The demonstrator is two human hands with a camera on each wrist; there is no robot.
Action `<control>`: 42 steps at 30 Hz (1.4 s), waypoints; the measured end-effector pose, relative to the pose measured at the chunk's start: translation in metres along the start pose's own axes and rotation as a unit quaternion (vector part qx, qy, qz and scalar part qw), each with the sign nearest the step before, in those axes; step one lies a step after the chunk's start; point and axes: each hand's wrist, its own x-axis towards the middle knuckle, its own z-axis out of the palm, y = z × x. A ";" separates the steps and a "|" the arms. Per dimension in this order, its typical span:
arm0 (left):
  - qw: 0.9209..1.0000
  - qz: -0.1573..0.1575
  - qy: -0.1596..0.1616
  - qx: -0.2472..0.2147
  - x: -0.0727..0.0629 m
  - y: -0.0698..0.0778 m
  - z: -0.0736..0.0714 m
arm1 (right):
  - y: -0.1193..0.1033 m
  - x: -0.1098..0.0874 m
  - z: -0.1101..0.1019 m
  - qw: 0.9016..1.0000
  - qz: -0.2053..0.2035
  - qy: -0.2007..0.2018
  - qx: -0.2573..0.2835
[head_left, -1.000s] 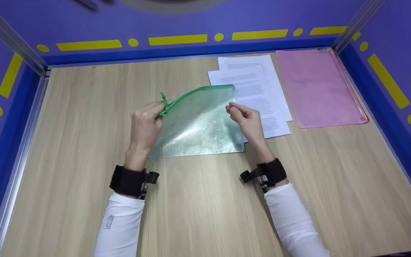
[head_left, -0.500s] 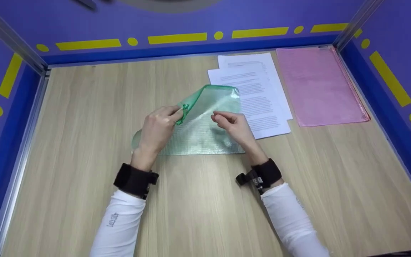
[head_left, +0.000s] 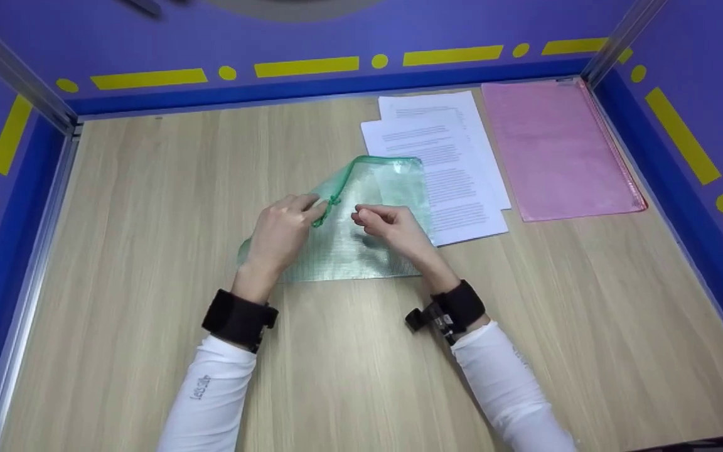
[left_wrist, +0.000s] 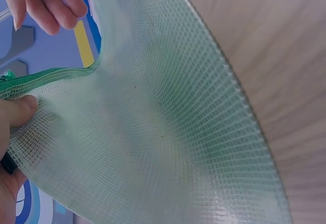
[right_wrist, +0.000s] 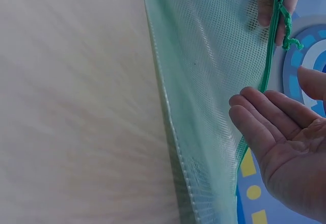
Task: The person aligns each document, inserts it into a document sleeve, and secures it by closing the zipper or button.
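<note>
Over the last second the left hand (head_left: 283, 232) is shifting rightward, bringing the knotted green pull cord (head_left: 335, 201) inward, so the green mesh zip pouch (head_left: 349, 260) is now bending over at its left side. The right hand (head_left: 393, 229) is also drawing leftward, narrowing the gap between the hands. This is probably putting the corded zip end within easier reach of the right hand.

The left grip is pinching the pouch's corner just beside the zip edge (right_wrist: 270, 56). The right grip is holding nothing: its fingers are extending with the thumb apart, over the pouch; whether they are touching it, I cannot tell.

The pouch is sitting mid-bench (head_left: 349, 376), its right side overlapping the printed sheets (head_left: 455, 182), so sliding that way would likely be disturbing them. The pink mesh zip pouch (head_left: 556, 150) is lying just beyond the sheets, near the right wall (head_left: 688, 81). More room is showing leftward, where wood is stretching to the left wall (head_left: 4, 81), and toward the person.
</note>
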 end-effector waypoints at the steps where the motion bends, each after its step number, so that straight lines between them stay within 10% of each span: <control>1: 1.000 0.003 0.001 0.000 0.000 0.000 0.000 | -0.001 0.000 0.001 1.000 0.001 -0.001 0.001; 27: 0.999 0.010 -0.034 0.007 -0.005 0.008 0.006 | -0.015 0.002 0.022 0.996 0.001 0.064 0.065; 42: 0.997 -0.050 -0.008 -0.049 -0.009 0.001 0.008 | -0.005 -0.004 0.007 0.999 0.032 0.000 0.031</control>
